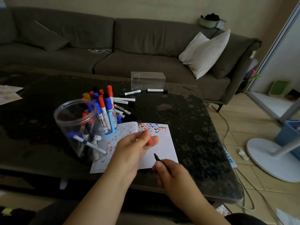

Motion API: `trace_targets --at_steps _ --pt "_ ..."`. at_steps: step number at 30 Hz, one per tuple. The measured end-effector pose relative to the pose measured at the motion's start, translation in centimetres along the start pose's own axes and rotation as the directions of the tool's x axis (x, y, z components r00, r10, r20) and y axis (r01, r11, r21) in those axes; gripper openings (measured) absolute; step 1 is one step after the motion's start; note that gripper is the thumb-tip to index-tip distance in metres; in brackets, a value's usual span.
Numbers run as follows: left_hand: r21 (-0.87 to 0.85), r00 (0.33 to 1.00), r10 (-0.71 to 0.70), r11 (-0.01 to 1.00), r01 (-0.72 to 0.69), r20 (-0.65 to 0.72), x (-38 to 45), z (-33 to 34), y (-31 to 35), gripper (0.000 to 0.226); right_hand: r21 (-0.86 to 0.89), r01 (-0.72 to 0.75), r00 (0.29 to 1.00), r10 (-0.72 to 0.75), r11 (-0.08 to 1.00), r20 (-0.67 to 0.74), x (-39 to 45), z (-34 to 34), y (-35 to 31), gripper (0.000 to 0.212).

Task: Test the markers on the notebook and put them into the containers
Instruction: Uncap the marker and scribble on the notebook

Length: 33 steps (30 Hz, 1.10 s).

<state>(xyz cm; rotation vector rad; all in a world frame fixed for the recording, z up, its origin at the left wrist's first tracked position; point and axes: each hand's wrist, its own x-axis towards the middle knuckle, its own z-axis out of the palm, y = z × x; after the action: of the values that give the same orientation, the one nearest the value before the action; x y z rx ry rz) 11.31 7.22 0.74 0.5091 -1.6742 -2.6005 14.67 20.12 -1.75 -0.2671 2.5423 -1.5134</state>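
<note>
An open notebook (164,148) lies on the dark table, its pages covered with red, blue and black check marks. My left hand (131,150) hovers over it and pinches a red marker cap (150,140). My right hand (172,174) grips an uncapped marker (158,158), dark tip pointing up over the right page. A clear plastic jar (76,127) with several markers stands left of the notebook. Behind it a blue cup (112,120) holds upright red, blue and black markers. Several loose black-capped markers (125,111) lie beyond the notebook.
A clear box (147,80) stands at the table's far edge with two markers (142,91) before it. A grey sofa (113,46) with a white pillow is behind. A fan base (269,159), cables and a blue bin sit on the floor at right.
</note>
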Motion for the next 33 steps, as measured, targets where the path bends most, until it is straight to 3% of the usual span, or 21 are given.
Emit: trace_targets --at_steps 4,7,11,16,17,19,21,24,26,29,33 --pt "0.190 0.988 0.132 0.975 -0.115 -0.076 0.9 -1.1 0.0 0.011 0.141 -0.154 0.988 0.150 0.978 0.041 0.3 -1.2 0.9 0.029" --pt "0.449 0.973 0.197 0.885 -0.125 -0.119 1.6 -1.9 -1.1 0.010 0.271 -0.220 0.975 0.205 0.937 0.081 1.3 -2.4 0.6 0.024" --pt "0.630 0.971 0.237 0.759 -0.167 -0.028 3.0 -2.7 -2.7 0.005 0.471 -0.216 0.975 0.216 0.855 0.054 3.4 -3.7 0.8 0.021" --pt "0.791 0.945 0.307 0.547 -0.275 0.117 5.6 -2.2 -4.2 0.009 0.816 -0.286 0.931 0.346 0.502 0.114 7.4 -4.8 2.4 0.030" --pt "0.807 0.936 0.321 0.510 -0.298 0.143 6.2 -1.9 -4.5 0.009 0.831 -0.286 0.929 0.351 0.478 0.118 8.3 -4.8 2.8 0.029" --pt "0.836 0.920 0.336 0.430 -0.342 0.203 7.3 -1.4 -4.8 0.007 0.800 -0.276 0.936 0.339 0.533 0.098 10.0 -4.8 3.8 0.027" --pt "0.855 0.900 0.339 0.342 -0.389 0.274 8.3 -1.1 -5.4 0.010 0.698 -0.255 0.948 0.316 0.670 0.043 11.8 -4.6 4.6 0.018" --pt "0.868 0.872 0.335 0.225 -0.443 0.358 8.8 -1.3 -6.5 0.011 0.292 -0.203 0.960 0.248 0.935 -0.127 14.2 -4.5 5.6 0.019" --pt "0.862 0.860 0.340 0.207 -0.463 0.380 8.9 -1.6 -6.9 0.008 0.121 -0.156 0.962 0.179 0.980 -0.206 15.6 -4.4 6.1 0.023" --pt "0.852 0.848 0.362 0.210 -0.479 0.387 9.1 -1.9 -7.2 0.011 0.089 -0.072 0.963 0.092 0.993 -0.254 17.0 -3.8 6.8 0.010" --pt "0.839 0.826 0.406 0.212 -0.501 0.391 9.5 -2.1 -7.8 0.010 0.054 0.019 0.938 0.000 0.998 -0.346 17.7 -3.1 8.1 0.008"
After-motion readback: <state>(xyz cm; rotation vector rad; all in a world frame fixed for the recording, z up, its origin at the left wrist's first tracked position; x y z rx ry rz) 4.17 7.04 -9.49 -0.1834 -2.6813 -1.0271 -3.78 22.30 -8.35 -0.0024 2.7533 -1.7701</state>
